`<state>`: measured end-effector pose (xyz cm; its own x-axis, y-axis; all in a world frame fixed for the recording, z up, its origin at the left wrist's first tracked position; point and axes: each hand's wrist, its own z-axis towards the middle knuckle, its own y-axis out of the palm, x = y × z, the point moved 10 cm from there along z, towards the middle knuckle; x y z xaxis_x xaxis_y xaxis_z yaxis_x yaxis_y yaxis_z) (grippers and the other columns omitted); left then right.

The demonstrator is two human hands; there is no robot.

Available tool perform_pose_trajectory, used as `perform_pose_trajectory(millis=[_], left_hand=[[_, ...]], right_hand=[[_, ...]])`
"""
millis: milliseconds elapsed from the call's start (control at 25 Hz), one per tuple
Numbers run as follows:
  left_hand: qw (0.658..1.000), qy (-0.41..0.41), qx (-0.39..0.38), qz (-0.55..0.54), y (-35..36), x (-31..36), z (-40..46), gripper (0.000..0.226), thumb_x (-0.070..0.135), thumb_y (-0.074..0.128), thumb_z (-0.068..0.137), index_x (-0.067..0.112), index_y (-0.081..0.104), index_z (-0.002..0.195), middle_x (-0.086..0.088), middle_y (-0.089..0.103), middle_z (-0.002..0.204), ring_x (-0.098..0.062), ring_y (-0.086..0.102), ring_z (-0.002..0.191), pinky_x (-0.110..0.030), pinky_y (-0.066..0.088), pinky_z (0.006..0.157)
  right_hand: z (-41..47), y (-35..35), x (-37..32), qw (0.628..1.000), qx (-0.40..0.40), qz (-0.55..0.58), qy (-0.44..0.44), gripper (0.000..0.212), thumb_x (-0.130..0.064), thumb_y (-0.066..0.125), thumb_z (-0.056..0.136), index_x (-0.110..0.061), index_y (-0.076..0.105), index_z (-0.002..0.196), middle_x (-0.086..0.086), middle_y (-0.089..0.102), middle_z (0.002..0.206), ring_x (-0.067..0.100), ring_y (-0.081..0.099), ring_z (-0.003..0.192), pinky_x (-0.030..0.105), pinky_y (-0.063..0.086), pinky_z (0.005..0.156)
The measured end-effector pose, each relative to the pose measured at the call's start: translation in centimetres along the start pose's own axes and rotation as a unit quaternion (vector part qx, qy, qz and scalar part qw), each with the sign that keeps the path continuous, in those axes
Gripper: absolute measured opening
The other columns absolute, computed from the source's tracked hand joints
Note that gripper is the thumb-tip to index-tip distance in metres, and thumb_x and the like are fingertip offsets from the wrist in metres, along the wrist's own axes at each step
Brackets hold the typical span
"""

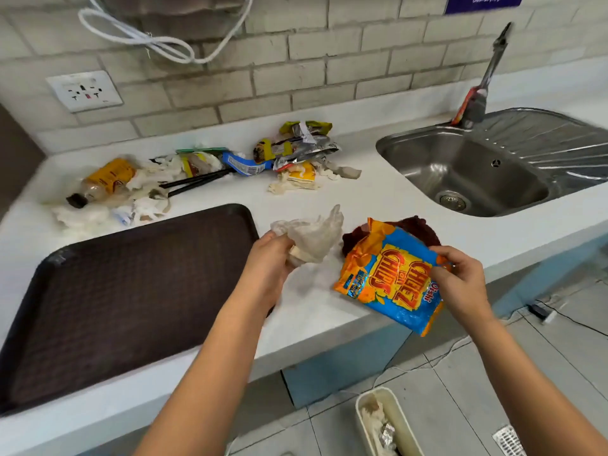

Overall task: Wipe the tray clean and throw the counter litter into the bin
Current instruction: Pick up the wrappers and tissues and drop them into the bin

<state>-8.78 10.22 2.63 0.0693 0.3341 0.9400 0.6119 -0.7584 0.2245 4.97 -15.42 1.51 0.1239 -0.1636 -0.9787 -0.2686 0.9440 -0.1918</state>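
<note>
A white counter (378,199) runs along a pale brick wall (296,60) with a steel sink (467,172) at the right, and the dark brown textured plastic tray (125,291) lies on its near left edge. Behind the tray sprawls a heap of wrappers, tissues and a plastic bottle (197,172) (some blurred). The left hand (268,268) grips a crumpled whitish tissue (312,238); the right hand (460,281) pinches an orange-and-blue crisp packet (391,278) over the counter edge, above a cream bin (385,422) on the tiled floor (460,373).
</note>
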Motion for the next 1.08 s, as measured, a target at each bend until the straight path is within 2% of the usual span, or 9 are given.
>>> perform_pose_trajectory(millis=[160,280,400,480,600,680,760,880,1080], left_hand=[[0.999,-0.042,-0.011,0.025,4.0,-4.8,-4.8,0.026,0.002,0.041,0.092,0.001,0.062,0.108,-0.012,0.069,0.099,-0.021,0.062,0.091,-0.036,0.052,0.088],[0.995,-0.093,-0.016,0.025,5.4,-10.4,-8.4,0.022,0.003,0.043,0.093,0.008,0.063,0.099,0.000,0.070,0.079,-0.006,0.064,0.068,-0.017,0.054,0.063],[0.983,-0.180,0.009,0.021,5.5,-18.0,-12.0,0.020,0.007,0.047,0.093,0.011,0.063,0.103,0.000,0.070,0.088,-0.006,0.066,0.073,-0.019,0.055,0.068],[0.969,-0.239,0.063,0.001,3.9,-23.3,-13.9,0.021,0.005,0.047,0.093,0.011,0.061,0.108,-0.004,0.070,0.093,-0.014,0.067,0.083,-0.028,0.055,0.078],[0.949,-0.296,0.111,-0.009,2.5,-29.8,-14.9,0.023,0.004,0.041,0.095,0.008,0.061,0.106,-0.006,0.068,0.091,-0.018,0.063,0.084,-0.030,0.052,0.075],[0.939,-0.323,0.113,-0.035,2.6,-33.3,-14.7,0.026,0.003,0.036,0.096,0.008,0.061,0.102,-0.009,0.067,0.092,-0.020,0.061,0.086,-0.032,0.051,0.078],[0.933,-0.347,0.082,-0.046,3.3,-37.1,-13.4,0.028,0.003,0.033,0.096,0.006,0.060,0.103,-0.013,0.066,0.099,-0.022,0.061,0.090,-0.031,0.052,0.077],[0.918,-0.393,0.045,-0.041,4.2,-44.9,-10.5,0.028,0.002,0.034,0.096,0.002,0.056,0.112,-0.015,0.065,0.103,-0.019,0.063,0.086,-0.023,0.055,0.062],[0.898,-0.437,0.042,0.007,4.0,-57.2,-7.3,0.032,-0.001,0.039,0.095,0.003,0.053,0.123,-0.023,0.060,0.120,-0.018,0.063,0.087,-0.024,0.054,0.066]], right_hand=[[-2.4,-4.4,3.0,1.000,-0.008,-0.018,-0.005,0.067,0.021,0.046,0.071,-0.041,0.070,0.064,-0.023,0.064,0.060,-0.007,0.060,0.059,0.005,0.045,0.052],[-4.5,-7.7,6.2,1.000,0.015,0.015,0.013,0.060,0.006,0.045,0.062,-0.049,0.069,0.065,-0.026,0.063,0.058,-0.008,0.058,0.057,0.004,0.044,0.054],[-6.6,-10.6,12.4,0.998,0.033,0.004,0.062,0.056,0.001,0.046,0.061,-0.050,0.068,0.067,-0.027,0.063,0.060,-0.008,0.057,0.057,0.004,0.045,0.055],[-9.4,-12.1,18.3,0.989,0.049,-0.025,0.134,0.054,0.002,0.048,0.064,-0.048,0.068,0.068,-0.024,0.064,0.062,-0.007,0.057,0.057,0.004,0.045,0.055],[-14.3,-13.4,26.8,0.957,0.051,-0.079,0.273,0.044,0.017,0.050,0.078,-0.022,0.068,0.086,-0.003,0.066,0.071,0.003,0.060,0.065,0.008,0.048,0.057],[-17.2,-13.3,31.3,0.933,0.031,-0.116,0.338,0.031,0.017,0.048,0.082,-0.003,0.062,0.101,0.007,0.063,0.080,0.021,0.059,0.077,0.023,0.053,0.068],[-19.5,-12.7,35.9,0.908,0.030,-0.137,0.395,0.029,0.011,0.049,0.086,-0.002,0.060,0.110,0.012,0.064,0.092,0.025,0.059,0.082,0.037,0.053,0.077],[-20.9,-10.9,42.5,0.887,0.044,-0.135,0.440,0.027,0.005,0.050,0.088,-0.005,0.059,0.112,0.015,0.064,0.100,0.025,0.060,0.084,0.041,0.054,0.080],[-21.7,-8.1,51.9,0.866,0.037,-0.167,0.471,0.027,-0.006,0.050,0.092,-0.013,0.058,0.116,0.007,0.062,0.099,0.020,0.060,0.085,0.032,0.052,0.070]])
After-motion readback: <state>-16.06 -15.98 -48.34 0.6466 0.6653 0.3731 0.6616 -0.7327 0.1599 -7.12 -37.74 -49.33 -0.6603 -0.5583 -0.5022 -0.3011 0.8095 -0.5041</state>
